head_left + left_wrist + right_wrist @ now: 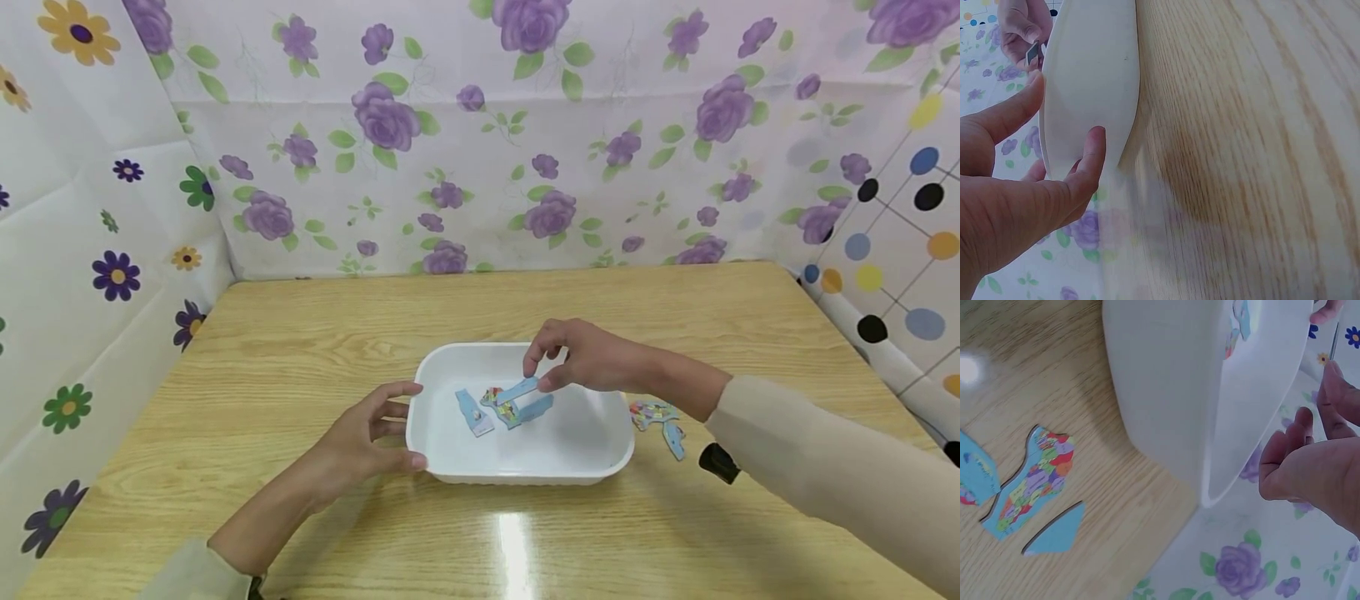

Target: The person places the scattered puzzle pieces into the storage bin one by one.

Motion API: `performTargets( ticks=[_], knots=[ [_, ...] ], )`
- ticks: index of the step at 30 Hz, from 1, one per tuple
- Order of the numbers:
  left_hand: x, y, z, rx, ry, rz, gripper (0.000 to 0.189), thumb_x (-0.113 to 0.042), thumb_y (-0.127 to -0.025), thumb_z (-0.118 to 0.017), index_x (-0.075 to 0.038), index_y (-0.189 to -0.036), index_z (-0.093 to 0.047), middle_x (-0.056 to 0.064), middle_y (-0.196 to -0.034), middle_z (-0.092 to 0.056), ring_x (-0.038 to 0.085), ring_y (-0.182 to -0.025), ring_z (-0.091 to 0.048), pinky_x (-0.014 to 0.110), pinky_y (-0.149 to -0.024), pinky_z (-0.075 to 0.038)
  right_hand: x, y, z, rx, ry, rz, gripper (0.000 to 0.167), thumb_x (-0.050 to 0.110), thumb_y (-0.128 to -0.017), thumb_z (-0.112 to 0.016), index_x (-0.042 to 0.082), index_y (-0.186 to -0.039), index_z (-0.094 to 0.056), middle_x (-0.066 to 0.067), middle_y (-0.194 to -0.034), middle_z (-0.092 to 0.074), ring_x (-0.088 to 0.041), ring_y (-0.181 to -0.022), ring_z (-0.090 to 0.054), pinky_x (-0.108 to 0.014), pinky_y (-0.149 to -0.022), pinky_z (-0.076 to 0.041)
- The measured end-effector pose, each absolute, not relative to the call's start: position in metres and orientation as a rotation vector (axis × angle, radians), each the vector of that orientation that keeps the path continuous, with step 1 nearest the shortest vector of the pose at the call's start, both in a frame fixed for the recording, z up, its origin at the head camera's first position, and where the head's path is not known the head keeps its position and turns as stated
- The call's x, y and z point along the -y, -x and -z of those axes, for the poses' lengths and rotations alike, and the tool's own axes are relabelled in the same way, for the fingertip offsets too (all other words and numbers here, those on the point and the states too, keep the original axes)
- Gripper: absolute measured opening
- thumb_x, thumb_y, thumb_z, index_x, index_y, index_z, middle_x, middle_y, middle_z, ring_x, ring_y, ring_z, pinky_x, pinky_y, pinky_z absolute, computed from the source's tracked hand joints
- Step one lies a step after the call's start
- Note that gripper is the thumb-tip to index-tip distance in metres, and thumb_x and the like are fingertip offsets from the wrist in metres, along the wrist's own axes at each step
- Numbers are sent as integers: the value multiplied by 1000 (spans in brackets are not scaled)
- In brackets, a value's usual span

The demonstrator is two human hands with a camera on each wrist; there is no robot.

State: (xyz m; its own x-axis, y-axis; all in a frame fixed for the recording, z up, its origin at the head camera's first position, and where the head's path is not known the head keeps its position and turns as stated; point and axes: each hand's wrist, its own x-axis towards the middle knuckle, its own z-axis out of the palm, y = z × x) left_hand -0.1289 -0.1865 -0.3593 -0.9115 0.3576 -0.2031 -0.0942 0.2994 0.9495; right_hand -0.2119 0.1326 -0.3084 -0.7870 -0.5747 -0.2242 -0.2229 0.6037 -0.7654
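Right hand (592,354), viewed from my remote station: thumb and forefinger pinch a blue puzzle piece (517,391) near its right end, over the white tub (581,437). Left hand (366,442) grips the tub's left end, thumb on the near side and fingers beyond. Inside, a blue strip (474,414) lies to the left; a map-printed piece (508,412) lies under the held one, and I cannot tell whether the two touch. Past the tub's right end, loose pieces (1038,481) rest on the counter (300,333). I judge the step to be handling a single piece above its neighbours. For good execution I would hold the pinch light and at the edge, and the piece level; if I set it down, I would choose bare tub floor. The left hand should only brace, since a hard squeeze could tip the tub.
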Motion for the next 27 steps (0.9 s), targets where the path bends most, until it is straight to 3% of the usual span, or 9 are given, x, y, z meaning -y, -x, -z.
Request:
performTargets(
  ticks=[18, 23, 27],
  knots=[
    [186, 129, 357, -2213, -206, -1619, 86, -14, -72, -85, -19, -143, -38, 18, -133, -49, 35, -124, -50, 41, -90, -53, -81, 200, 305, -2299, 663, 995, 15, -2, -81, -72, 11, -88, -70, -4, -111, -51, -32, -114, -41, -34, -86, -42],
    [185, 129, 360, -2197, -202, -1628, 86, -13, -71, -86, -19, -143, -38, 17, -133, -49, 34, -123, -50, 40, -91, -52, -69, 196, 310, -2303, 675, 992, 15, -5, -80, -73, 10, -84, -70, -2, -105, -55, -27, -105, -44, -31, -79, -42],
    [185, 130, 360, -2196, -212, -1625, 88, -15, -71, -86, -19, -144, -37, 17, -133, -49, 34, -124, -50, 41, -90, -53, -62, 192, 318, -2384, 648, 888, 15, 2, -77, -78, 15, -84, -72, 1, -104, -53, -23, -101, -42, -32, -78, -40]
  ],
)
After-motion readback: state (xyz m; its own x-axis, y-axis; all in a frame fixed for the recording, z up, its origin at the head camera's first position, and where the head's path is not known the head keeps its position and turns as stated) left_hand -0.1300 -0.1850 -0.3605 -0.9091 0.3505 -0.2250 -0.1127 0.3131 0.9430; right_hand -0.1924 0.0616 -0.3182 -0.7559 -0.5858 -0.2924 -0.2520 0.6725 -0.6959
